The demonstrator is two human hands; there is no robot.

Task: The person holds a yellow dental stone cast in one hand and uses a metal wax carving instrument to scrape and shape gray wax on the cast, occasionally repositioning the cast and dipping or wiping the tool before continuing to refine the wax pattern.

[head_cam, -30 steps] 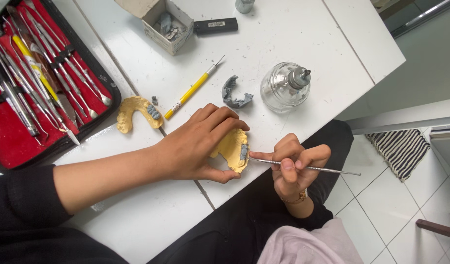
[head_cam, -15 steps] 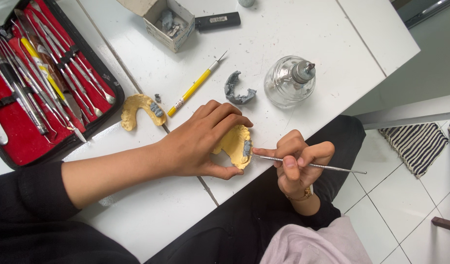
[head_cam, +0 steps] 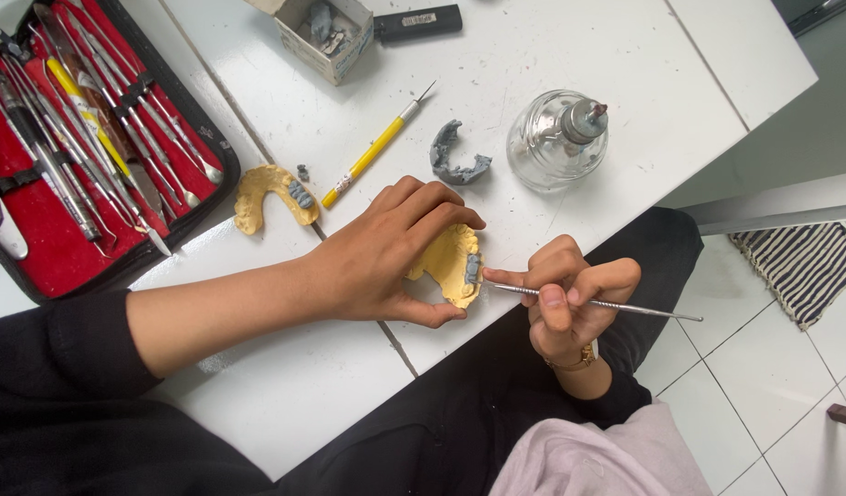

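Low in the frame, right of centre, my right hand (head_cam: 570, 298) was curled closed around a thin silver metal carving instrument (head_cam: 593, 303), pinching it between thumb and forefinger like a pen, its shaft running out to the right over my dark-trousered lap. Its tip met a grey wax patch on the yellow plaster dental cast (head_cam: 451, 266), which sat at the centre of the frame, right at the near edge of the white table (head_cam: 625, 55). My left hand (head_cam: 386, 253) reached in from the left and gripped that cast, fingers arched over its top and thumb pressed beneath it.

Just beyond my left hand, toward the left of centre, a second yellow horseshoe-shaped plaster cast (head_cam: 267, 195) lay flat on the table with a small grey wax piece on one arm. Beside it a yellow-handled craft knife (head_cam: 372, 152) pointed diagonally toward the upper right. A curved grey wax fragment (head_cam: 455, 161) lay a little further right, and near it, right of centre, stood a round clear glass spirit lamp with a metal wick cap (head_cam: 559, 138).

Along the left edge, an open black instrument case with red lining (head_cam: 37, 225) held rows of steel hand tools. At the top of the frame sat a small open cardboard box (head_cam: 322, 32) and, just beside it, a flat black rectangular lighter-like object (head_cam: 418, 20).
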